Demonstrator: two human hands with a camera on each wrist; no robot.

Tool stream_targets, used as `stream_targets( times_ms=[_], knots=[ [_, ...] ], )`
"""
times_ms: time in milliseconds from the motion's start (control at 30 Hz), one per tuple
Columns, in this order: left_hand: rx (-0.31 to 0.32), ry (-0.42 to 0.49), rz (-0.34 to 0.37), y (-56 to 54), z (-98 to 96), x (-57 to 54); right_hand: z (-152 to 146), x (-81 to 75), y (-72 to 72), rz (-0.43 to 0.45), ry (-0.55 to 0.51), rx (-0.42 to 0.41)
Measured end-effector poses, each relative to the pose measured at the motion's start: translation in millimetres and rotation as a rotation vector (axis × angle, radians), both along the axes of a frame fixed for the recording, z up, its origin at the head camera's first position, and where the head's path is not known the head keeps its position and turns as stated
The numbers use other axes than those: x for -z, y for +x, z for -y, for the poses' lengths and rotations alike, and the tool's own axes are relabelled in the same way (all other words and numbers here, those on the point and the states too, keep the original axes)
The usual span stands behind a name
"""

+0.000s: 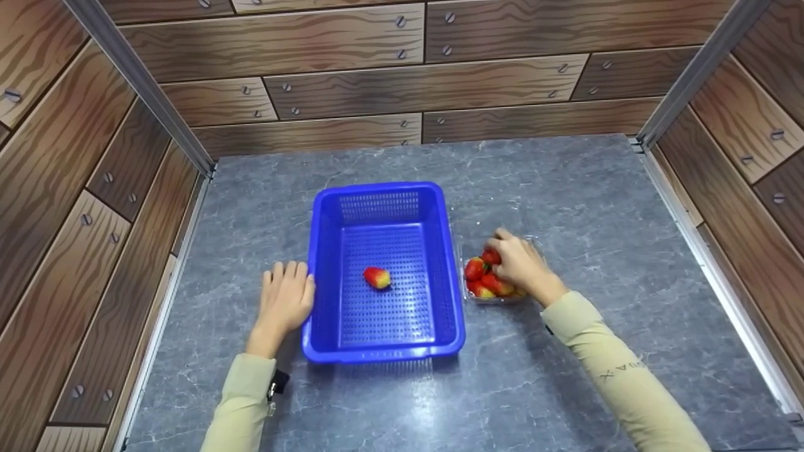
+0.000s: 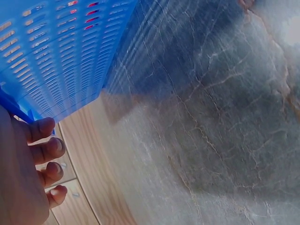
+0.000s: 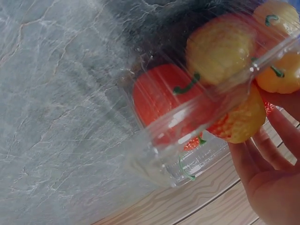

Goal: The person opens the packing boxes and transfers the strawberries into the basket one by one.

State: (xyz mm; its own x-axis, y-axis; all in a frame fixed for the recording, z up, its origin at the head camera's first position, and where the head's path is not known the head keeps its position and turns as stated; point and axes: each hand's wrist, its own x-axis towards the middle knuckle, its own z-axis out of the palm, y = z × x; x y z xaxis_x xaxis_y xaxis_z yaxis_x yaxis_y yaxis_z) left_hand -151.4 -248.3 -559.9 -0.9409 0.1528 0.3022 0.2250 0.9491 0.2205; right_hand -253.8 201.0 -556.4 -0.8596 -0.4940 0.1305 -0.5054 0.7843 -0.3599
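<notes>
A blue perforated plastic basket stands on the table, with one red-and-yellow strawberry lying on its floor. My left hand holds the basket's left rim, thumb at the edge; in the left wrist view its fingers curl outside the wall. To the basket's right sits a clear plastic box of several strawberries, some with green stems. Reaching into it, my right hand has its fingers and thumb around a red strawberry. The fingertips are partly hidden among the fruit.
The clear box's raised lid lies back behind it. The grey marbled table spreads around both containers, bounded by wood-patterned walls and metal edge strips. A dark item shows at the left wrist.
</notes>
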Motion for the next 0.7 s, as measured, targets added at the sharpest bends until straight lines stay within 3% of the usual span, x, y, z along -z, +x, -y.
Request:
stream_targets(
  times_ms=[333,700],
  knots=[
    [0.001,-0.01,0.003,-1.4,-0.3,1.4,-1.9,-1.4,0.2,0.014,-0.029,-0.001],
    [0.005,-0.015,-0.002,-1.4,0.7,1.8,-1.1,-17.1,-0.4,-0.003,-0.038,0.007]
  ],
)
